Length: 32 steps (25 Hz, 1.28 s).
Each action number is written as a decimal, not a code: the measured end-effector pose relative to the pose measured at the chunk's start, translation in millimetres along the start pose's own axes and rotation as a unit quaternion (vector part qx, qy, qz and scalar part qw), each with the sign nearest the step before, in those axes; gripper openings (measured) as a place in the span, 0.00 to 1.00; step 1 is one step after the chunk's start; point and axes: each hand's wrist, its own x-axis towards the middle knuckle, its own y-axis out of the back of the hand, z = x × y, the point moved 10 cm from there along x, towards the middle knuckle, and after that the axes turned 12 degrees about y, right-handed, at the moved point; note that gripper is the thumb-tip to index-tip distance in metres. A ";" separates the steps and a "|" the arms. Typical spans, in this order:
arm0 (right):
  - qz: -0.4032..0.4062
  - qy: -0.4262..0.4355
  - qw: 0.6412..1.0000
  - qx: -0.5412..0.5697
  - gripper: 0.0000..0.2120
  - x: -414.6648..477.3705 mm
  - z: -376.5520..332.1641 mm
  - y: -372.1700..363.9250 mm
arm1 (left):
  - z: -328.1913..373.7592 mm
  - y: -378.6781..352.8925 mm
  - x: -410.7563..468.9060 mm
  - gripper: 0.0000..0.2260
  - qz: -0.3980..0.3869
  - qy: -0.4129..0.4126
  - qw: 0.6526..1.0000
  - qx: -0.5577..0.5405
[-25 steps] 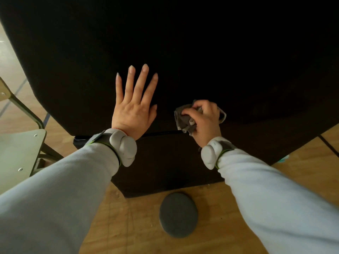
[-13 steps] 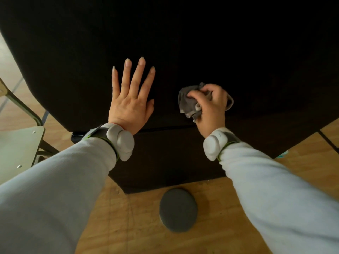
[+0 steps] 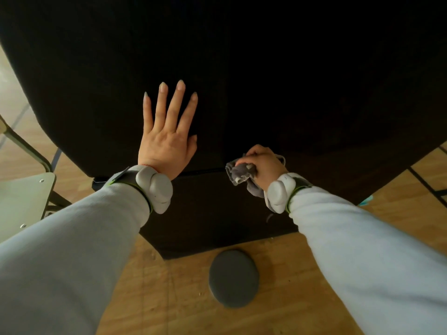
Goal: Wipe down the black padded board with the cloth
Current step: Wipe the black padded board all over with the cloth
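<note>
We're mid-wipe, we reckon. Our left hand (image 3: 167, 143) lies flat, fingers straight, bracing the big black padded board (image 3: 266, 68) that fills the view ahead. Our right hand (image 3: 262, 163) clutches the crumpled grey cloth (image 3: 242, 174) against the board's lower seam. Next probably needs a firm stroke w/ even pressure across fresh areas.

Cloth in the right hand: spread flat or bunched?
Bunched. The grey cloth is wadded in the right hand, which grips it; folds hang out near the wrist.

I see black padded board (image 3: 266, 68) filling upper view, horizontal seam low down. Crumpled grey cloth (image 3: 242, 174) bunched against board at seam.
</note>
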 end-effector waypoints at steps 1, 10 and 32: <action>0.041 -0.009 0.999 0.007 0.17 -4.8 -0.5 10.3 | -0.4 0.8 -1.1 0.31 -0.007 -0.003 1.000 -0.002; 0.349 -0.406 0.842 0.064 0.14 -93.2 80.6 85.9 | 3.5 1.6 -2.4 0.32 -0.022 0.016 1.000 -0.006; 0.044 -0.210 0.955 0.206 0.16 3.8 2.1 3.2 | 0.7 1.6 -2.1 0.35 -0.037 -0.013 0.999 0.006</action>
